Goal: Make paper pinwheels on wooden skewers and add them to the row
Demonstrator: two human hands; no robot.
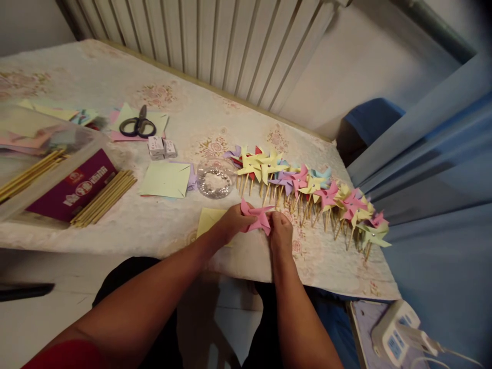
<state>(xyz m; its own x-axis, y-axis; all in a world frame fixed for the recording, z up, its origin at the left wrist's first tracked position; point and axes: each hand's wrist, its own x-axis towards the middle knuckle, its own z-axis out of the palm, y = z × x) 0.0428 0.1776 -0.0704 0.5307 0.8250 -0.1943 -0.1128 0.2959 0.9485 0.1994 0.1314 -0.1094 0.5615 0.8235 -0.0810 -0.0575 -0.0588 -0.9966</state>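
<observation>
A pink paper pinwheel (pixel 258 217) with folded blades is pinched between the fingers of my left hand (pixel 235 221), just above the table's front edge. Close to its right-hand blades is my right hand (pixel 281 229), closed with fingers curled; what it grips, if anything, is hidden. Partly under my left forearm lies a yellow paper square (pixel 209 219). Beyond my hands, a clear round dish (pixel 214 179) holds small shiny pins. Finished pinwheels on sticks (pixel 302 178) in pink, yellow, purple and blue lie in a long row to the right.
Left of the dish are a stack of cut paper squares (pixel 165 178), small white boxes (pixel 156 146) and black-handled scissors (pixel 138 126) on more paper. Wooden sticks (pixel 105 199) lean by a clear plastic bin (pixel 82 137). A power strip (pixel 395 335) sits at lower right, beside blue curtains (pixel 430 215).
</observation>
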